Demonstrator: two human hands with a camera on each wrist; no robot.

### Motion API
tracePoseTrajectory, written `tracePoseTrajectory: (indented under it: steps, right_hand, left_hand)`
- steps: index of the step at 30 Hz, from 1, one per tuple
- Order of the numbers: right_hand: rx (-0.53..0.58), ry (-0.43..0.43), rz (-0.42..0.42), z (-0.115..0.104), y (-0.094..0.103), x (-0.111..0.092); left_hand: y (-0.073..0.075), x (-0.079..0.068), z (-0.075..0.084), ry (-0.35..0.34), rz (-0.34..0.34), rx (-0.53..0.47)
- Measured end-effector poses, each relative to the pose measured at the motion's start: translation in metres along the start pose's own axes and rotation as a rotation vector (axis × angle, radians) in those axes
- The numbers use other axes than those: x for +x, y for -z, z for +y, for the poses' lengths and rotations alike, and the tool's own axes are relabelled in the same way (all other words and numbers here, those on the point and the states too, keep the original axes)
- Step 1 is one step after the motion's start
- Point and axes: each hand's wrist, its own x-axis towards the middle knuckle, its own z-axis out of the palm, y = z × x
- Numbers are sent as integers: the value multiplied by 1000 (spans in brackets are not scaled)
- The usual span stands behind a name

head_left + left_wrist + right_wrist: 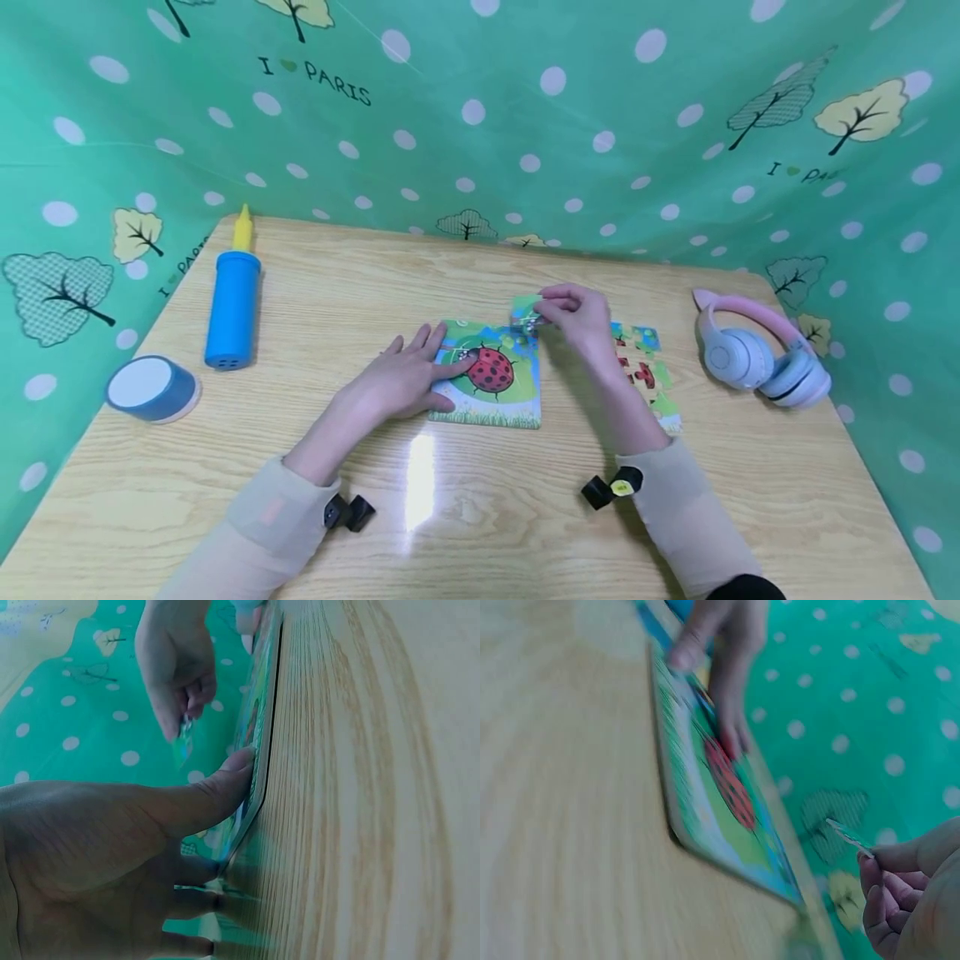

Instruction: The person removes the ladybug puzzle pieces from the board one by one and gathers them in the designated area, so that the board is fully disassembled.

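A square ladybug jigsaw puzzle board (pixel 491 414) lies on the table in front of me. My left hand (pixel 397 379) rests on its left side with fingers spread and fairly straight, one finger reaching the ladybug. In the left wrist view the thumb (pixel 225 787) touches the board's edge. My right hand (pixel 581 317) is over the board's top right corner, pinching a thin green and blue puzzle piece (pixel 525 310) between thumb and fingers. The right wrist view shows that piece (pixel 847 835) nearly edge-on, raised above the tabletop.
Several loose puzzle pieces (pixel 647 371) lie right of the board, partly hidden by my right forearm. Pink and blue headphones (pixel 761 354) are farther right. On the left stand a blue hand pump (pixel 233 308) with a yellow nozzle and a blue-and-white round container (pixel 152 389). A green patterned cloth (pixel 480 142) hangs behind.
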Motion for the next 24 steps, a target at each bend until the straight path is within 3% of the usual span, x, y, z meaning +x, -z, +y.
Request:
tracePoseTrajectory:
  steps: [9,15,24]
  right_hand:
    - [-73,-24,103,28,46,4]
    - [-91,-6,81,33,50,9]
    - [-220,5,80,39,51,11]
  left_hand:
    - [0,2,5,2,-13,11]
    - [0,0,3,11,0,4]
    - [0,-1,1,5,10,-7]
